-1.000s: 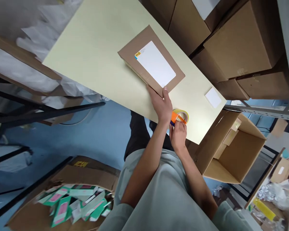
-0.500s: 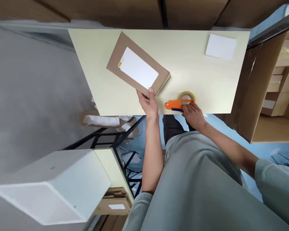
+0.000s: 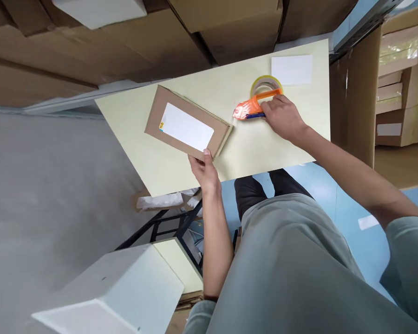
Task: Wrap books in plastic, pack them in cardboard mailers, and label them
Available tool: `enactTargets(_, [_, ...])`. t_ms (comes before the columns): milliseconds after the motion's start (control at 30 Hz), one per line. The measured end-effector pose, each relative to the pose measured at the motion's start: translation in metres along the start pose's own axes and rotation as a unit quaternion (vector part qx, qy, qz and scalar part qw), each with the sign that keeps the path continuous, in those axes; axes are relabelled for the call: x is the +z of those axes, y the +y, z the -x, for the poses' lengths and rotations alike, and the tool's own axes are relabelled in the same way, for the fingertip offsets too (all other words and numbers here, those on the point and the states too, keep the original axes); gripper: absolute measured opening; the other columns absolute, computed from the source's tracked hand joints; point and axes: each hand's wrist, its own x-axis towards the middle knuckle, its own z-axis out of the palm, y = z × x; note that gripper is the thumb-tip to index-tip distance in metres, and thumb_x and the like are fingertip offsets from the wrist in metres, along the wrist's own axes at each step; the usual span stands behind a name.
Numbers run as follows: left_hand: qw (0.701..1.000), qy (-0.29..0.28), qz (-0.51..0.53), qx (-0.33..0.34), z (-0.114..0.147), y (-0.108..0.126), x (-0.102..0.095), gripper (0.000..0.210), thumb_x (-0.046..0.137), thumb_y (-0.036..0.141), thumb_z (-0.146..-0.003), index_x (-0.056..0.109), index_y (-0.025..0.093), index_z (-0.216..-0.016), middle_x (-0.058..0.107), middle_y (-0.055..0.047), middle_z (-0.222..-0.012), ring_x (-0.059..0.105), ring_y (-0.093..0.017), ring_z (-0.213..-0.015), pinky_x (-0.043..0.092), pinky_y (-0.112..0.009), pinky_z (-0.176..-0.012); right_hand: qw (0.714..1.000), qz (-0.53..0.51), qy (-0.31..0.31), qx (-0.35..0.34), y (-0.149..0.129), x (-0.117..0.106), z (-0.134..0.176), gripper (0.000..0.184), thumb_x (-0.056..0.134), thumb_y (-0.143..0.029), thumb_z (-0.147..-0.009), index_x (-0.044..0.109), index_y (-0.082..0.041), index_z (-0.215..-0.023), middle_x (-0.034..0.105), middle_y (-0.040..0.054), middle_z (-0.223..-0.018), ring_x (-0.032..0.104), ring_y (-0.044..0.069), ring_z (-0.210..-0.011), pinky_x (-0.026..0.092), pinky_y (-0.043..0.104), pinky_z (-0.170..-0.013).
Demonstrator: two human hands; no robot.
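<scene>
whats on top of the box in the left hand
On the brown box is a white label with a yellow mark. The left hand has its thumb over one edge, hiding that part.

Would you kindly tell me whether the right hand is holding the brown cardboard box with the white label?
No, the left hand grips the brown cardboard box, while the right hand holds the orange plastic tape dispenser.
</scene>
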Motion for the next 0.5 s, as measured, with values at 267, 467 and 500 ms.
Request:
enactTargets(267, [0.994,-0.11,-0.01,-0.021,-0.022,0.016,-0.051,0.078,0.081,0.066,-0.089,0.059,0.028,-0.154,0.067,-0.014,-0.157,0.062,-0.03,-0.151,0.05,-0.043,-0.127,0.995,0.023,-0.026,-0.092,-0.036,-0.014,-0.01,0.051,0.018,-0.003,-0.113,0.069,-0.001,-0.117,0.078,0.0085,-0.102,0.075,0.02,-0.102,0.048,0.042,-0.111])
enactTargets(467, [0.98,-0.029,-0.193,-0.028,-0.068,0.033,-0.09,0.04,0.063,0.041,-0.1,0.07,0.023,-0.134,0.075,-0.014,-0.139,0.069,-0.032,-0.136,0.053,-0.051,-0.122,0.983,-0.031,-0.069,-0.168,-0.129,0.004,0.018,0.04,0.038,0.001,-0.106,0.068,-0.004,-0.133,0.081,0.015,-0.108,0.073,0.027,-0.097,0.051,0.051,-0.109])
enactTargets(500, [0.97,0.013,-0.24,-0.024,-0.073,0.035,-0.084,0.032,0.056,0.039,-0.104,0.072,0.021,-0.126,0.076,-0.015,-0.133,0.069,-0.032,-0.133,0.052,-0.052,-0.123,0.982,-0.042,-0.071,-0.172,-0.146,0.01,0.022,0.04,0.039,0.001,-0.106,0.069,-0.003,-0.131,0.081,0.0161,-0.108,0.072,0.027,-0.096,0.051,0.051,-0.107])
